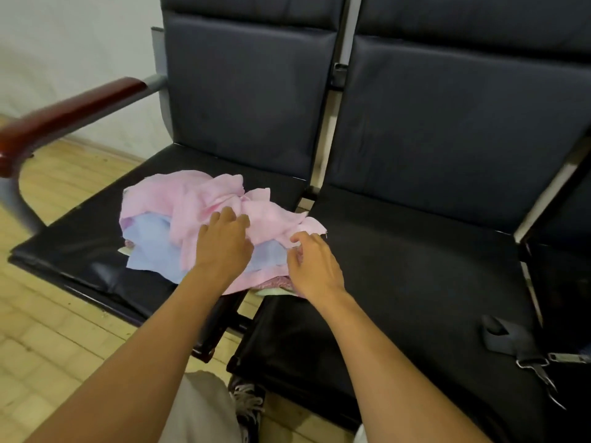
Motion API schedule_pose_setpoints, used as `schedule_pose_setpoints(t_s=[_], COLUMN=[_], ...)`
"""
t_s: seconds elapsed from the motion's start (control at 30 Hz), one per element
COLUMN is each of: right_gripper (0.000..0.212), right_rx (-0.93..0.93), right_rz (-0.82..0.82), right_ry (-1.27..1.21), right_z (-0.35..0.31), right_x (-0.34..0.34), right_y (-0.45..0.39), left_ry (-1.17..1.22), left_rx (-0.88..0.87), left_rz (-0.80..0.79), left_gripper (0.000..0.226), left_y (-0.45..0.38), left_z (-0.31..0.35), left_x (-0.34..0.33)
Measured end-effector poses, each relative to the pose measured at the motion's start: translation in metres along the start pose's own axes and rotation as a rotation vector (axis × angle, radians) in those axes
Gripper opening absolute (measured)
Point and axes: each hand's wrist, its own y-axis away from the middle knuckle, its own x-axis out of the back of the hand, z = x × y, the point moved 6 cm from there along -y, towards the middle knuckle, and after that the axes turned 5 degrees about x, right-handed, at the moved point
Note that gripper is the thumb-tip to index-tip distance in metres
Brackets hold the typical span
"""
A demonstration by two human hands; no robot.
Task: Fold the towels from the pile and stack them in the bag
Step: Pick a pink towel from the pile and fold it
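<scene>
A loose pile of towels lies on the left black seat. A crumpled pink towel sits on top, a light blue towel under it, and a darker pink one with a pale green edge at the bottom front. My left hand rests on the pink towel with fingers spread. My right hand hovers at the pile's right edge, fingers loosely curled near the pink towel's corner; whether it touches the cloth I cannot tell. A dark bag strap with metal clips lies at the far right.
The right black seat adjoins the left one across a narrow gap. A red-brown wooden armrest juts out at the left. Dark padded backrests rise behind. The floor is pale wood. My knee and shoe show at the bottom.
</scene>
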Motion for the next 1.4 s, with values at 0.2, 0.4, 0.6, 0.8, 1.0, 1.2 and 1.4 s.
schedule_pose_setpoints(t_s=[0.2, 0.4, 0.6, 0.8, 1.0, 1.2, 1.4], right_gripper=[0.033, 0.026, 0.065, 0.030, 0.011, 0.013, 0.008], right_rx=[0.088, 0.195, 0.240, 0.098, 0.093, 0.132, -0.027], right_rz=[0.039, 0.143, 0.264, 0.280, 0.305, 0.347, 0.450], right_ry=[-0.044, -0.080, -0.124, -0.249, 0.014, 0.269, 0.164], right_z=[-0.034, -0.063, -0.074, -0.058, -0.036, -0.013, 0.035], right_x=[-0.033, -0.059, -0.059, -0.033, 0.011, 0.070, 0.132], right_y=[-0.009, -0.009, -0.006, -0.002, 0.008, 0.025, 0.049], left_ry=[0.090, 0.306, 0.528, 0.657, 0.647, 0.419, 0.399], left_rx=[0.241, 0.203, -0.172, -0.299, -0.236, -0.331, -0.432], left_rz=[0.018, 0.064, -0.166, -0.311, -0.456, -0.386, -0.182], left_gripper=[0.053, 0.030, 0.017, 0.024, 0.017, 0.018, 0.023], left_y=[-0.016, -0.024, -0.009, 0.005, 0.012, 0.010, 0.012], left_z=[-0.060, -0.073, -0.026, -0.009, 0.020, 0.049, 0.087], left_x=[0.004, 0.006, 0.010, 0.018, 0.025, 0.029, 0.041])
